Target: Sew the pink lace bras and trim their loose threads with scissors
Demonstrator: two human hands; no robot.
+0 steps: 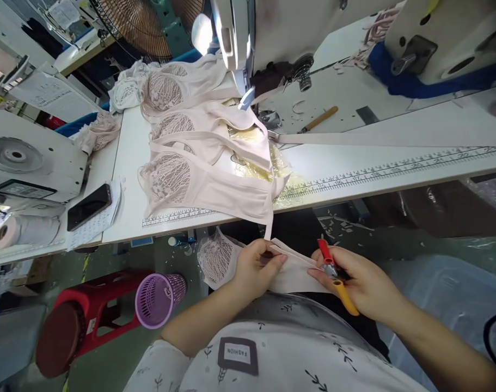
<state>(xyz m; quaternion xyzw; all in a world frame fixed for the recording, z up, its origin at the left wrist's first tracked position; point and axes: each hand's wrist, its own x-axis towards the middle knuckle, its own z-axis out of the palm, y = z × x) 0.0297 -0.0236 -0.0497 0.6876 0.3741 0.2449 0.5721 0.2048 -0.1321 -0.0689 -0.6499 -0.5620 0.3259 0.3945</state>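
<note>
My left hand point(258, 269) pinches the edge of a pale pink lace bra point(299, 275) in my lap. Its lace cup point(218, 258) hangs to the left of my fingers. In my right hand point(360, 280) rests a pair of thread snips point(330, 268), one handle red and the other yellow, with metal between. The thumb and fingertips of that hand also meet the bra's right end. Fingers cover part of the snips, so whether the blades are apart cannot be seen. On the table edge, another pale pink bra point(207, 185) lies with a strap dangling toward my left hand.
A sewing machine point(284, 27) stands over the white table point(127, 204), which carries a printed ruler strip point(354, 174). An orange-handled tool point(321, 118) and a phone point(89, 207) lie there. Below left are a red stool point(104, 299) and a purple basket point(155, 302); a clear bin point(447, 305) is right.
</note>
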